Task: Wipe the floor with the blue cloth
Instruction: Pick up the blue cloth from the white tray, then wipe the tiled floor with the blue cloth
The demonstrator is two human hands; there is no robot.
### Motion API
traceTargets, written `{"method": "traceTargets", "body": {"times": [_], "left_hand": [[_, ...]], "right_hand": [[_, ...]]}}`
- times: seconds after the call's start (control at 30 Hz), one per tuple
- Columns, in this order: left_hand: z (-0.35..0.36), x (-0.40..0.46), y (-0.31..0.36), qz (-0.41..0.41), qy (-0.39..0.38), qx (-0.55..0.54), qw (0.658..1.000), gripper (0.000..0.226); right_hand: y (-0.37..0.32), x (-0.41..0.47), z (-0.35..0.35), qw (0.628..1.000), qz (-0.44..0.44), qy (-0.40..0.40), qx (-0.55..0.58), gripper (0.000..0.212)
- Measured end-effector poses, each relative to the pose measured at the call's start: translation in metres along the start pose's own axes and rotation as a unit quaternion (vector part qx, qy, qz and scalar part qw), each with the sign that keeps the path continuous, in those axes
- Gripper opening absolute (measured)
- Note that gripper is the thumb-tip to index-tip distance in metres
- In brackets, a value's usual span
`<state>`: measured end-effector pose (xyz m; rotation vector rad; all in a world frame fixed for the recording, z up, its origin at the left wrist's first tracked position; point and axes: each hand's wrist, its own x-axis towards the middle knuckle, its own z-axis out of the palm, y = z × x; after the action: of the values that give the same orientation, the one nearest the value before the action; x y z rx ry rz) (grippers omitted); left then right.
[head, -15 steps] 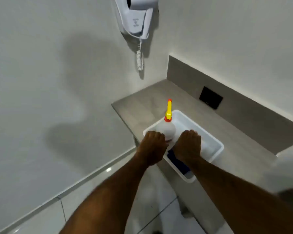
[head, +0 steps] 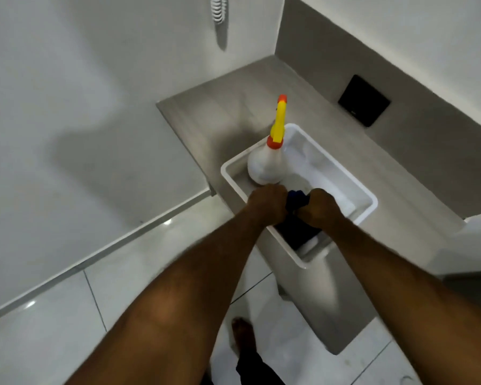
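Note:
The blue cloth (head: pixel 297 201) is bunched between my two hands over the near end of a white plastic tub (head: pixel 370 197), with more of its dark fabric hanging down inside the tub. My left hand (head: pixel 265 202) is closed on the cloth's left side. My right hand (head: pixel 321 208) is closed on its right side. The white tiled floor (head: pixel 53 323) lies below and to the left.
A white spray bottle (head: pixel 264 165) with a yellow and orange nozzle stands in the tub's far corner. The tub rests on a grey counter (head: pixel 233 101) beside a black wall plate (head: pixel 364 100). My bare foot (head: pixel 243 333) stands on the tiles under my arms.
Both hands have closed on the blue cloth and lifted a bunch of it up between them. The view has tilted downward, showing more floor.

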<state>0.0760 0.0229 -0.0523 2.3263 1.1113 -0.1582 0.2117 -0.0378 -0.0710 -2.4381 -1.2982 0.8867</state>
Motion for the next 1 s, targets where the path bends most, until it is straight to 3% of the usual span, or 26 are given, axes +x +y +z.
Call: {"method": "traceTargets", "body": {"times": [0.13, 0.23, 0.33, 0.43, 0.47, 0.53, 0.67, 0.73, 0.8, 0.9, 1.0], "left_hand": [[-0.014, -0.028, -0.002, 0.059, 0.048, -0.076, 0.994, 0.023], [-0.039, -0.067, -0.006, 0.172, 0.186, -0.179, 0.951, 0.02], [-0.052, -0.122, -0.023, 0.28, 0.287, -0.246, 0.883, 0.024], [-0.034, -0.178, -0.061, 0.298, 0.295, -0.286, 0.862, 0.023], [-0.019, -0.194, -0.08, 0.275, 0.273, -0.302, 0.871, 0.024], [0.024, -0.223, -0.126, 0.193, 0.198, -0.319, 0.906, 0.031], [0.153, -0.263, -0.236, -0.03, 0.066, -0.248, 0.966, 0.065], [0.217, -0.274, -0.295, -0.138, 0.018, -0.199, 0.97, 0.077], [0.287, -0.273, -0.355, -0.214, 0.019, -0.157, 0.964, 0.081], [0.371, -0.262, -0.432, -0.296, 0.021, -0.116, 0.948, 0.072], [0.479, -0.235, -0.516, -0.358, -0.028, -0.082, 0.93, 0.078]], "right_hand": [[-0.019, -0.022, -0.031, 0.991, 0.056, 0.038, 0.112, 0.018], [-0.039, -0.073, -0.056, 0.957, 0.024, 0.115, 0.265, 0.011], [-0.068, -0.146, -0.063, 0.937, -0.025, 0.036, 0.345, 0.026], [-0.094, -0.208, -0.028, 0.879, -0.022, -0.1, 0.466, 0.029], [-0.099, -0.22, -0.003, 0.866, -0.003, -0.136, 0.481, 0.035], [-0.102, -0.23, 0.062, 0.88, 0.048, -0.157, 0.446, 0.045], [-0.079, -0.206, 0.216, 0.897, 0.184, -0.182, 0.358, 0.041], [-0.055, -0.182, 0.295, 0.893, 0.248, -0.198, 0.319, 0.041], [-0.02, -0.147, 0.38, 0.905, 0.269, -0.206, 0.256, 0.045], [0.026, -0.096, 0.48, 0.94, 0.248, -0.167, 0.164, 0.045], [0.091, -0.029, 0.595, 0.97, 0.193, -0.131, 0.07, 0.043]]}}
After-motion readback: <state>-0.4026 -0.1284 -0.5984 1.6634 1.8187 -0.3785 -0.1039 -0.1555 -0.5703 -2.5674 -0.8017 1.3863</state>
